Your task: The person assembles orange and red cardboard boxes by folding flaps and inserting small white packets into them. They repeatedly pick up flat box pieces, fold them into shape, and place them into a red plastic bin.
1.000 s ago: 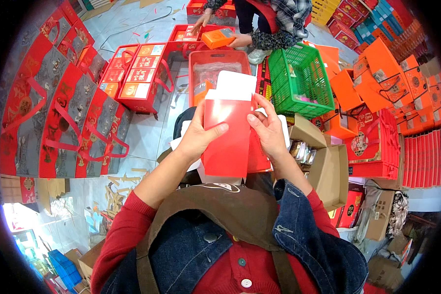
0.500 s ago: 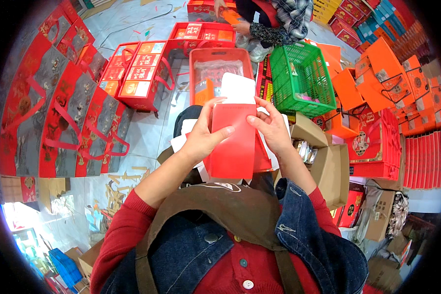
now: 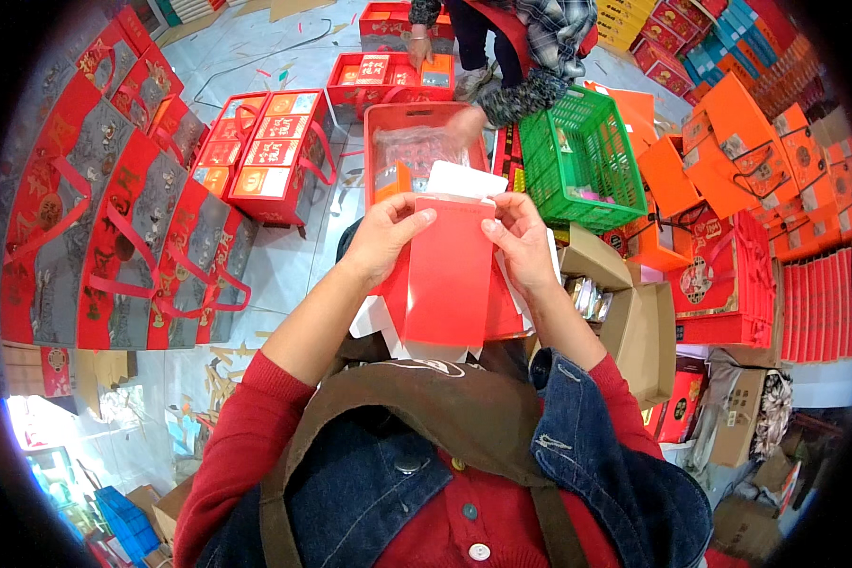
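Observation:
A red cardboard box with a white flap raised at its far end is held over my lap. My left hand grips its far left corner, thumb on the red face and fingers behind. At the far right corner my right hand pinches the edge between thumb and fingers. More red card pieces with white edges lie beneath the box, partly hidden by it. Just beyond stands a red plastic crate containing an orange box and clear plastic wrapping.
A green basket and an opened brown carton stand to the right, near stacked orange boxes. Red gift bags line the left side. Ahead, a co-worker's hand reaches into a red gift box; their other hand blurs over the crate.
My left thumb has moved up to the box's far edge, and the white flap has tilted slightly. The co-worker's orange box has gone from their hands down into the red gift box.

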Available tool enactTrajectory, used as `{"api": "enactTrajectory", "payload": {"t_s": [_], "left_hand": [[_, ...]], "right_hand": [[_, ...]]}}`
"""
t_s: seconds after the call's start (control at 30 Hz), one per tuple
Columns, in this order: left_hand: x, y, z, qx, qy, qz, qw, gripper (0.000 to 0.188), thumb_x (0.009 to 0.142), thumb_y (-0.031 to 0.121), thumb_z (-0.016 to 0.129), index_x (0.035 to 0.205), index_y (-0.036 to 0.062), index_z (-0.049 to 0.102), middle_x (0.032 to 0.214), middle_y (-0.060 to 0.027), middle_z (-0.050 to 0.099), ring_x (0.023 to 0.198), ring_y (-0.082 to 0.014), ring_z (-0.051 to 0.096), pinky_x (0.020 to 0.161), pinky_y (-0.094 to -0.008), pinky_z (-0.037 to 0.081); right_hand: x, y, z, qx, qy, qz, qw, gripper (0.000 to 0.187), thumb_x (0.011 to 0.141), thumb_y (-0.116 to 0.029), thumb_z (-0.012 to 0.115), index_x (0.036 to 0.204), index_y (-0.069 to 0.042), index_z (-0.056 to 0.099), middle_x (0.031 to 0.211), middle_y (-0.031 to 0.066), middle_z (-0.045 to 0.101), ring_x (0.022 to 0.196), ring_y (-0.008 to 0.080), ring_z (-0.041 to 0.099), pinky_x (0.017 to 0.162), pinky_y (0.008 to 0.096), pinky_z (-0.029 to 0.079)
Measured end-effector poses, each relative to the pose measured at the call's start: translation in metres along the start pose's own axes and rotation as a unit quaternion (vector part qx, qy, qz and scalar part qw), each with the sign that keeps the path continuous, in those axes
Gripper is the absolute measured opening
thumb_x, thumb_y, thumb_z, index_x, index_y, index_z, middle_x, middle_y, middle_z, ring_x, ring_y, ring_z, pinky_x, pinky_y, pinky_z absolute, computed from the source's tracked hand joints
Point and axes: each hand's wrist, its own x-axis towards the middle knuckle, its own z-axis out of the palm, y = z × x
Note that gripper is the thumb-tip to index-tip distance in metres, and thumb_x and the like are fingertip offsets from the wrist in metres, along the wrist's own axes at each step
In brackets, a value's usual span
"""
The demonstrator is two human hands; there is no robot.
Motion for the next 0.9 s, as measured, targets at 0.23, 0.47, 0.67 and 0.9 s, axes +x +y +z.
{"api": "enactTrajectory", "payload": {"t_s": [0.23, 0.47, 0.67, 0.9], "left_hand": [[0.001, 0.011, 0.002, -0.036, -0.048, 0.004, 0.998, 0.03, 0.085, 0.014, 0.064, 0.11, -0.0006, 0.056, 0.103, -0.0061, 0.059, 0.095, -0.0137, 0.057, 0.087, -0.0286, 0.046], [0.005, 0.0, 0.005, -0.077, -0.028, -0.015, 0.997, 0.029, 0.085, 0.01, 0.062, 0.111, 0.0003, 0.055, 0.105, -0.0061, 0.059, 0.096, -0.0133, 0.057, 0.087, -0.029, 0.046], [0.008, -0.007, 0.01, 0.008, 0.018, 0.088, 0.996, 0.018, 0.085, 0.004, 0.061, 0.1, 0.0039, 0.052, 0.104, -0.0076, 0.06, 0.093, -0.0133, 0.057, 0.085, -0.0281, 0.046], [0.004, 0.004, 0.02, -0.059, -0.019, 0.1, 0.993, 0.02, 0.087, 0.002, 0.056, 0.106, 0.0041, 0.05, 0.108, -0.0086, 0.059, 0.1, -0.0135, 0.055, 0.088, -0.0278, 0.045]], "right_hand": [[0.008, -0.04, 0.013, 0.01, -0.07, -0.037, 0.997, 0.059, 0.078, 0.001, 0.065, 0.131, -0.004, 0.04, 0.115, 0.0081, 0.055, 0.108, 0.0167, 0.051, 0.094, 0.0324, 0.042], [0.007, -0.016, -0.001, 0.112, -0.05, 0.072, 0.99, 0.038, 0.082, -0.001, 0.062, 0.119, -0.003, 0.054, 0.105, 0.0075, 0.062, 0.094, 0.0144, 0.059, 0.084, 0.0286, 0.048], [0.018, -0.05, -0.006, 0.098, -0.133, 0.143, 0.976, 0.036, 0.089, -0.016, 0.056, 0.121, 0.001, 0.053, 0.111, 0.0104, 0.061, 0.1, 0.0159, 0.059, 0.086, 0.0302, 0.048], [0.034, -0.077, -0.011, -0.023, -0.218, 0.174, 0.96, 0.038, 0.091, -0.023, 0.054, 0.115, 0.007, 0.057, 0.111, 0.0155, 0.062, 0.099, 0.021, 0.062, 0.089, 0.0335, 0.048]]}}
